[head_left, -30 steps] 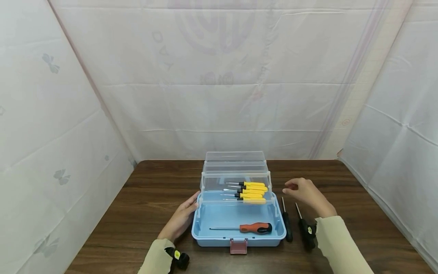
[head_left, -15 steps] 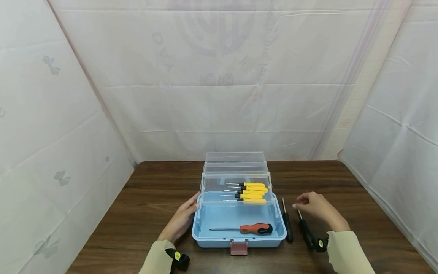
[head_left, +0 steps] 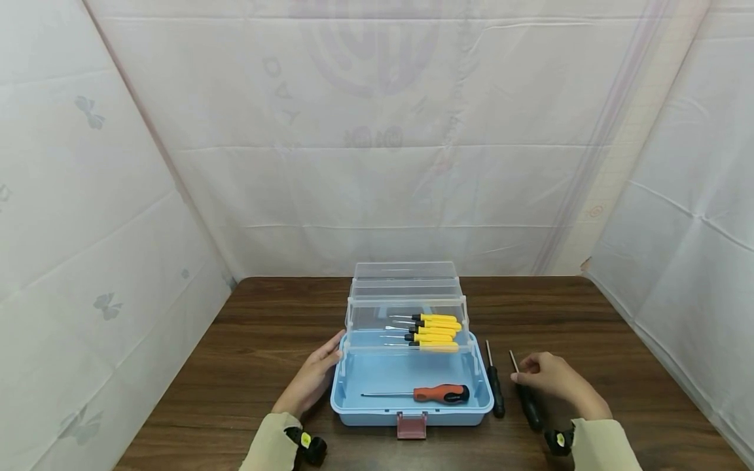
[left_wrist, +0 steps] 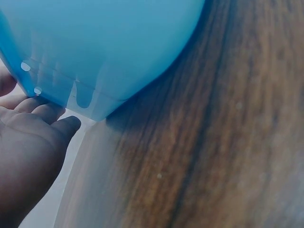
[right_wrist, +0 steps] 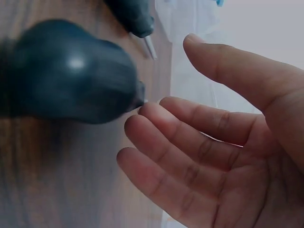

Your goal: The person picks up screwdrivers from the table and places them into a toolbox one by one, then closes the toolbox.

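The right hand [head_left: 556,379] has its thumb spread from its fingers; since a second ago it has travelled toward 5 o'clock, down to the outer black screwdriver [head_left: 529,407], though contact is unclear. That tool points toward 11 o'clock, as before. The inner black screwdriver [head_left: 497,396] lies just beside the blue box [head_left: 377,369]. At the box's 9 o'clock, the left hand [head_left: 312,376] rests unmoved, fingers extended against its side. Inside, the orange screwdriver [head_left: 437,393] stays at 5 o'clock, the yellow screwdrivers [head_left: 436,326] around 12.
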Available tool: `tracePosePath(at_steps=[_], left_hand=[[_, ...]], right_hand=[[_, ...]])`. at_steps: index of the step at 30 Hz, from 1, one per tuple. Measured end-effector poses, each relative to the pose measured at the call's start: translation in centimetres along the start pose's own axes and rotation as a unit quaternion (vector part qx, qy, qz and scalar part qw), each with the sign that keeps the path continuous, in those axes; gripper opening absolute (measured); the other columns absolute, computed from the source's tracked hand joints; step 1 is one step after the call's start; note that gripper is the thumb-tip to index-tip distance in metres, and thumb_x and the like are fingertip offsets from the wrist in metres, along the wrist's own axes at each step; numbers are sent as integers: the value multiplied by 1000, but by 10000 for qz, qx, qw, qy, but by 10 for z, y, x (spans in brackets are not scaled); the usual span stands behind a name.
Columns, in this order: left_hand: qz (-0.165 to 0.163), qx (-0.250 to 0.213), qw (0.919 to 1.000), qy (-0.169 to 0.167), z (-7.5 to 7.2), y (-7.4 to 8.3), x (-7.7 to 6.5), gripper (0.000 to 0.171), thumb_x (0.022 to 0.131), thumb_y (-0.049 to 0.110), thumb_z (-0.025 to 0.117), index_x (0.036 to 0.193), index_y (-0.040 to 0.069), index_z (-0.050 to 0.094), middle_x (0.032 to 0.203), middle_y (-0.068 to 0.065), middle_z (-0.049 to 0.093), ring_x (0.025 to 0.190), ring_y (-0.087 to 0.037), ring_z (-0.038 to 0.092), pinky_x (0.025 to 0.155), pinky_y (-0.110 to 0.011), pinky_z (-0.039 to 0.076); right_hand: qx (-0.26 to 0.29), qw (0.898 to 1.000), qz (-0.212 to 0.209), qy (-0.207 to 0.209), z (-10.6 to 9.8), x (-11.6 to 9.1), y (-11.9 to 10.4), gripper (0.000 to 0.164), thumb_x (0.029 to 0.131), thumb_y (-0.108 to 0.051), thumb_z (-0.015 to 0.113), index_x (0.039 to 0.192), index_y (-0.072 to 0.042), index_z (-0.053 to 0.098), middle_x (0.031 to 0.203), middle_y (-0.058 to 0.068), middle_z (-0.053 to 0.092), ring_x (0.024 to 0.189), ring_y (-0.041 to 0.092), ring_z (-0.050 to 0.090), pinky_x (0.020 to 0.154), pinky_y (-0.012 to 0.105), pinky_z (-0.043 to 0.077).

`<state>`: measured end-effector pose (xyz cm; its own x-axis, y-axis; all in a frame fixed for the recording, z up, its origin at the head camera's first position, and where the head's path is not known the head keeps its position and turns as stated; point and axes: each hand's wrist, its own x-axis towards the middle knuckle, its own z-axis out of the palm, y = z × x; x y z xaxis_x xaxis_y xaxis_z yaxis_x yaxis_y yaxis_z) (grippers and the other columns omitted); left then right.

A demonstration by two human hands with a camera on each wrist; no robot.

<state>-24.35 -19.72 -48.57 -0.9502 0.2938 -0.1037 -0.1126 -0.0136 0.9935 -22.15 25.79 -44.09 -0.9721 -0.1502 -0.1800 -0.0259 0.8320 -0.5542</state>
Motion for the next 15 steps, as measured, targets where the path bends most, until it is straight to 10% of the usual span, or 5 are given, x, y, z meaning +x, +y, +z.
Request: tracePosePath(at_steps=[15], left_hand=[[0, -23, 10000, 33, 0, 0, 0, 59, 101, 22, 46, 153, 7, 23, 161, -15, 13, 149, -33, 7, 119, -52, 9]], right_hand=[[807, 9942, 588, -394, 13, -10, 8, 67, 77, -30, 80, 119, 14, 53, 90, 12, 59, 74, 17, 61, 61, 36, 58]])
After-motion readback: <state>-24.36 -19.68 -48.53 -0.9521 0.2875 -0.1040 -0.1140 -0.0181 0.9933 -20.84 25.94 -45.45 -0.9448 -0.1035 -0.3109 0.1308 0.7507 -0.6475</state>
